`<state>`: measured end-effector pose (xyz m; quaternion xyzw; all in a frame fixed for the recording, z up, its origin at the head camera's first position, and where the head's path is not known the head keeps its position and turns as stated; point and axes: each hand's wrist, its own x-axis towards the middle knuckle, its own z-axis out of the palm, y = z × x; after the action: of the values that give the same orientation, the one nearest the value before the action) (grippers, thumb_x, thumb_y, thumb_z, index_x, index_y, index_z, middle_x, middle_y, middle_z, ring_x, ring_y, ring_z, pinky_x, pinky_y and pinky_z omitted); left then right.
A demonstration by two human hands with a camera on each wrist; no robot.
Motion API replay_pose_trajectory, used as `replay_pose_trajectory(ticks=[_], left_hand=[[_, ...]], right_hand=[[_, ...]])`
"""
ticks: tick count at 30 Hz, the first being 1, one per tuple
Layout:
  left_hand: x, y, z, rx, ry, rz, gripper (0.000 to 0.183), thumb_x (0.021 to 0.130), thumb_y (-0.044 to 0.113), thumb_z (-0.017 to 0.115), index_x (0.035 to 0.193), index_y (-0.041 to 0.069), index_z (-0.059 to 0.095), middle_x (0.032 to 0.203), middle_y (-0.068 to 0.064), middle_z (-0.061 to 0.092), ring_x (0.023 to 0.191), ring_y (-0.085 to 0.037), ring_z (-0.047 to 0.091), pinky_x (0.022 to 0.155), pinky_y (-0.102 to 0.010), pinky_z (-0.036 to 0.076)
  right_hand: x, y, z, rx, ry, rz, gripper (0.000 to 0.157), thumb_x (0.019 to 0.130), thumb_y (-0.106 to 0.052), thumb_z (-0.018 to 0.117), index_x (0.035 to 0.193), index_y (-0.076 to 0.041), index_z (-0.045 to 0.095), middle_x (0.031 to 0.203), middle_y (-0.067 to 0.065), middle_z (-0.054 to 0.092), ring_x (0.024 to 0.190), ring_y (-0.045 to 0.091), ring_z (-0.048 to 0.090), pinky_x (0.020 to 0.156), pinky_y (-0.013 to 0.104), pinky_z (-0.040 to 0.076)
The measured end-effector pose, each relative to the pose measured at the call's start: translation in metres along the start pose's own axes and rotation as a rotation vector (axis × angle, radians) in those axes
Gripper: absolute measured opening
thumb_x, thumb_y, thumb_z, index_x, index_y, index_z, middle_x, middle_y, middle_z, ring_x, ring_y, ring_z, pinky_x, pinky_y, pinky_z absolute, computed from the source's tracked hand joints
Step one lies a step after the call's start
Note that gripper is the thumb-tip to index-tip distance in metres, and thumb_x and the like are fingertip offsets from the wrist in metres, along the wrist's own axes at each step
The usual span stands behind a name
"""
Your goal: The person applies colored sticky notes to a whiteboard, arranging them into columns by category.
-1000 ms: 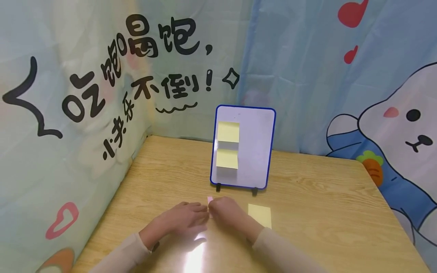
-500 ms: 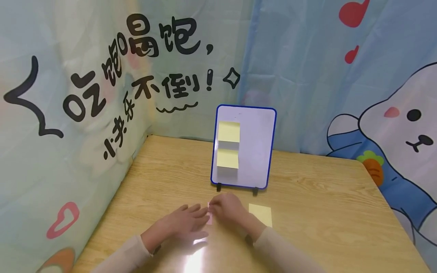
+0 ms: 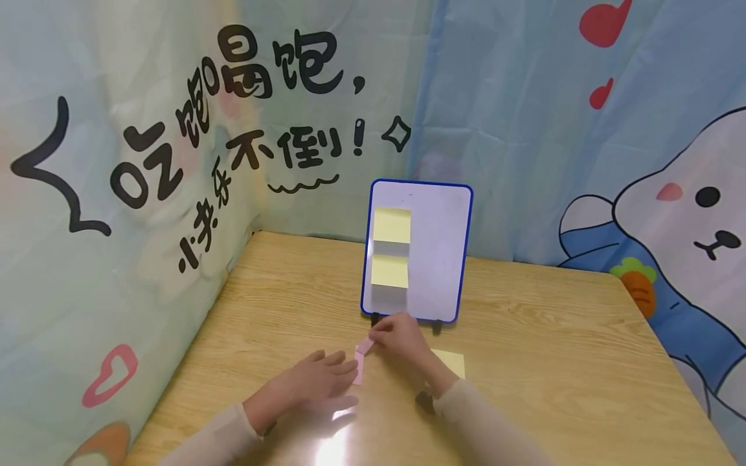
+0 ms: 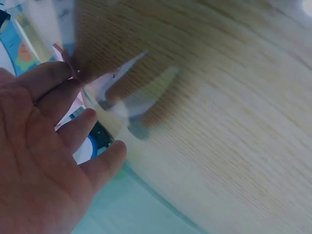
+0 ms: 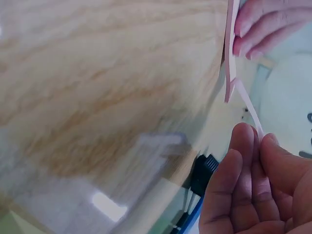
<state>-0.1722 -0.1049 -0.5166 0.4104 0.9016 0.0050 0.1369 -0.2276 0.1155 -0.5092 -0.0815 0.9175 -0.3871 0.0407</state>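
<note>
Since the earlier head frames, my right hand (image 3: pixel 399 336) has shifted up and to the right, carrying one end of a pink strip (image 3: pixel 365 345) with it, while my left hand (image 3: pixel 315 378) has hardly moved. Nearest, in the lower middle of the frame, that left hand lies with fingers fairly straight and spread, fingertips touching a narrow pink pad (image 3: pixel 359 370) just to their right; whether the thumb bears on it I cannot tell. I judge the pad light and somewhat stiff, apt to slide or lift under a tug, so pressing it near its edge seems sound. The strip is probably limp, easily creased, perhaps tacky, best taken by its very end: there my right thumb and fingertips pinch it, while its other end meets the pad. Right of the pad, partly behind my right arm, a yellow sheet (image 3: pixel 451 362) lies on the wooden table (image 3: pixel 559 362). Farther up, right of centre, stands a whiteboard (image 3: pixel 438 252), two yellow notes (image 3: pixel 392 225) down its left side.
</note>
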Motion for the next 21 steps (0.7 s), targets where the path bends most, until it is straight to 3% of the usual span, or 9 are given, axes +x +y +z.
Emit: replay_pose_trajectory(ticks=[8,14,17,21], left_hand=[[0.002,0.0,-0.003,-0.012,-0.012,-0.009,0.066,0.101,0.062,0.028,0.152,0.022,0.04,0.159,0.004,0.035,0.148,-0.026,0.033,0.118,-0.052,0.03],[0.002,0.001,-0.005,-0.011,-0.011,-0.001,0.065,0.101,0.061,0.03,0.15,0.021,0.043,0.158,0.004,0.037,0.147,-0.026,0.034,0.117,-0.053,0.031],[0.002,0.001,-0.006,-0.014,-0.011,-0.001,0.065,0.101,0.061,0.03,0.149,0.02,0.045,0.158,0.004,0.038,0.147,-0.026,0.034,0.116,-0.053,0.031],[0.002,0.001,-0.006,-0.03,-0.024,-0.007,0.065,0.101,0.061,0.028,0.149,0.021,0.045,0.158,0.004,0.037,0.147,-0.027,0.034,0.117,-0.054,0.03]], right_hand=[[0.005,0.006,-0.005,0.158,0.055,0.179,0.009,0.087,-0.008,0.074,0.087,0.0,0.078,0.077,0.008,0.074,0.066,0.011,0.063,0.062,0.021,0.051],[0.006,0.004,-0.014,0.428,0.111,0.303,0.015,0.089,-0.004,0.07,0.096,0.008,0.075,0.082,0.015,0.075,0.063,0.011,0.068,0.064,0.027,0.059],[0.004,0.004,-0.022,0.53,0.094,0.324,0.021,0.091,-0.005,0.068,0.104,0.011,0.072,0.085,0.018,0.076,0.064,0.012,0.071,0.067,0.03,0.061],[-0.003,0.005,-0.036,0.565,0.028,0.339,0.027,0.093,-0.008,0.067,0.112,0.011,0.069,0.09,0.017,0.076,0.068,0.012,0.072,0.069,0.031,0.061]])
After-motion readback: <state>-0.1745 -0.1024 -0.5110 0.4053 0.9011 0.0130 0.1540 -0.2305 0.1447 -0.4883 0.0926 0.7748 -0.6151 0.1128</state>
